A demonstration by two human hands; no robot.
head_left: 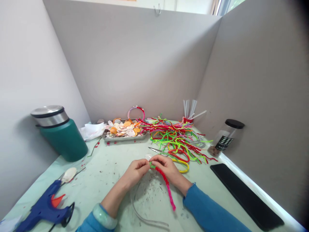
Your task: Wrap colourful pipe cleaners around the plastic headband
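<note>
My left hand [137, 170] and my right hand [170, 169] meet over the middle of the table, fingertips pinched close together. Between them is the green end of a pipe-cleaner strip [167, 183], which turns red and then pink as it hangs toward me beneath my right hand. A thin grey cord [138, 211] curves down from below my left hand; whether it joins the strip is hidden by the fingers. Just beyond my right hand lie scissors [180, 154] with red and yellow handles. A teal bangle circles my left wrist.
A blue glue gun [44, 204] and a green flask [64, 138] stand left. Behind are a metal tray [125, 139] of shells, a decorated hoop [136, 108], a pipe-cleaner pile [173, 135] and glue sticks [189, 109]. A jar [227, 137] and black slab [246, 196] are right.
</note>
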